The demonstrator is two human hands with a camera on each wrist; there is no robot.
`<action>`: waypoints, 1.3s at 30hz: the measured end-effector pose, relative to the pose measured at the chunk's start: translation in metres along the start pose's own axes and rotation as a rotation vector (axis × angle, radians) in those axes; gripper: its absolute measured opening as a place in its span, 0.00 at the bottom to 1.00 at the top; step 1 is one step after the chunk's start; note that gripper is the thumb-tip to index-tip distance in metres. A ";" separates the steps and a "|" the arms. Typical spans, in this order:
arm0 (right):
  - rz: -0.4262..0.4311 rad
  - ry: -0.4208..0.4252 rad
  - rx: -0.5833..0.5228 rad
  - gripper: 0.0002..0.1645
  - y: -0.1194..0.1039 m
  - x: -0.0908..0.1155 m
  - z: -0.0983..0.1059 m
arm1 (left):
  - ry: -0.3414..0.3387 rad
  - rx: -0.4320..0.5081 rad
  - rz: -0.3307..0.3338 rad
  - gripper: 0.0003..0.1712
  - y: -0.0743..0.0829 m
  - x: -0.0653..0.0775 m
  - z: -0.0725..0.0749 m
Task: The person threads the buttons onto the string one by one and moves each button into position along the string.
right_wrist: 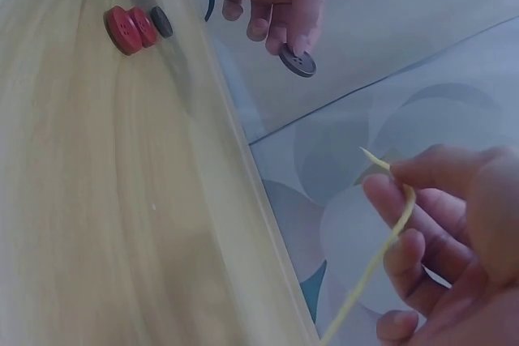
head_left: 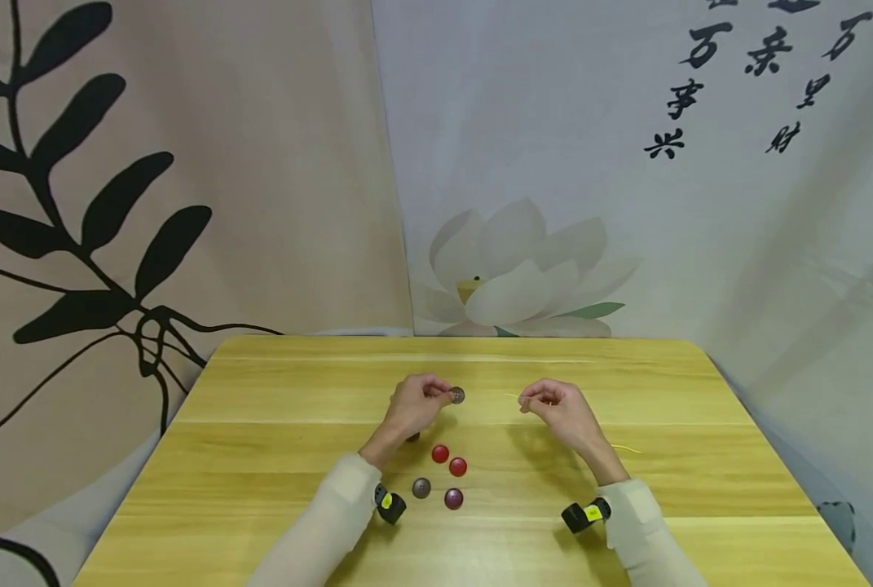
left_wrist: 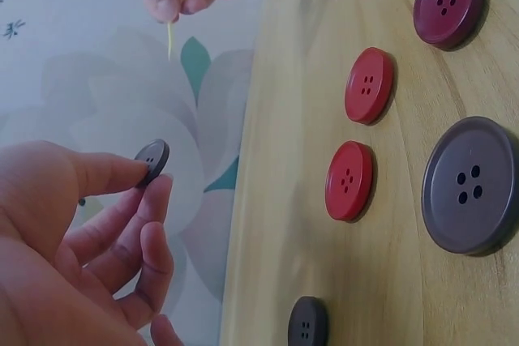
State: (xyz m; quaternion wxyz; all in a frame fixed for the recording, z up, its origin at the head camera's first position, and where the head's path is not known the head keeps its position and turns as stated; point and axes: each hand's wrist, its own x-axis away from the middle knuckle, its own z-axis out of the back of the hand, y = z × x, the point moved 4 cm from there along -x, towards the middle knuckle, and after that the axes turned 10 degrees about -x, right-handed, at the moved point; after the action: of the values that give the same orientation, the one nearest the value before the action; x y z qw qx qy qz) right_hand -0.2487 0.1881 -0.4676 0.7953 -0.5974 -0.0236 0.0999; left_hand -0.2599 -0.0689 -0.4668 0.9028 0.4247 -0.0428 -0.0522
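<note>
Between thumb and forefinger, my left hand [head_left: 416, 403] pinches a dark grey four-hole button [left_wrist: 152, 161] by its edge, raised above the table. Over to the right, my right hand [head_left: 562, 412] pinches a yellow string [right_wrist: 366, 281] near one end. A short pointed tip sticks out past the fingertips, and the rest trails back below the hand. String tip and button are apart, with a gap between the two hands. In the left wrist view the button's holes are partly visible beside the thumb.
On the wooden table [head_left: 260, 489] lie two red buttons [head_left: 440, 453], a purple button [head_left: 454, 498] and a large grey-brown button [head_left: 421, 487]. Another dark button [left_wrist: 308, 322] lies under the left wrist. A printed curtain [head_left: 297, 163] hangs behind the table's far edge.
</note>
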 end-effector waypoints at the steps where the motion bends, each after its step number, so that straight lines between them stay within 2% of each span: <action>1: 0.000 0.000 0.000 0.06 0.000 0.000 0.000 | 0.002 0.002 0.001 0.04 0.000 -0.001 0.000; 11: 0.002 0.001 -0.005 0.07 -0.003 0.000 -0.001 | 0.017 0.034 -0.025 0.05 0.001 -0.001 0.001; 19: 0.025 -0.001 -0.026 0.06 -0.006 -0.002 -0.006 | 0.030 0.020 -0.054 0.05 0.006 0.000 -0.001; 32: 0.044 0.018 -0.044 0.05 -0.014 -0.002 -0.018 | 0.049 -0.013 -0.046 0.04 0.014 0.007 -0.005; 39: 0.065 0.028 -0.048 0.05 -0.023 0.002 -0.022 | 0.070 0.001 -0.054 0.03 0.021 0.012 -0.006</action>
State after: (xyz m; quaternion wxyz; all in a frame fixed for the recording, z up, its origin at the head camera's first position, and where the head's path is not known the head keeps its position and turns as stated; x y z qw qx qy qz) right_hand -0.2402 0.1614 -0.4520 0.7774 -0.6181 0.0046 0.1166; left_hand -0.2461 -0.0526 -0.4545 0.9018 0.4276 0.0001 -0.0617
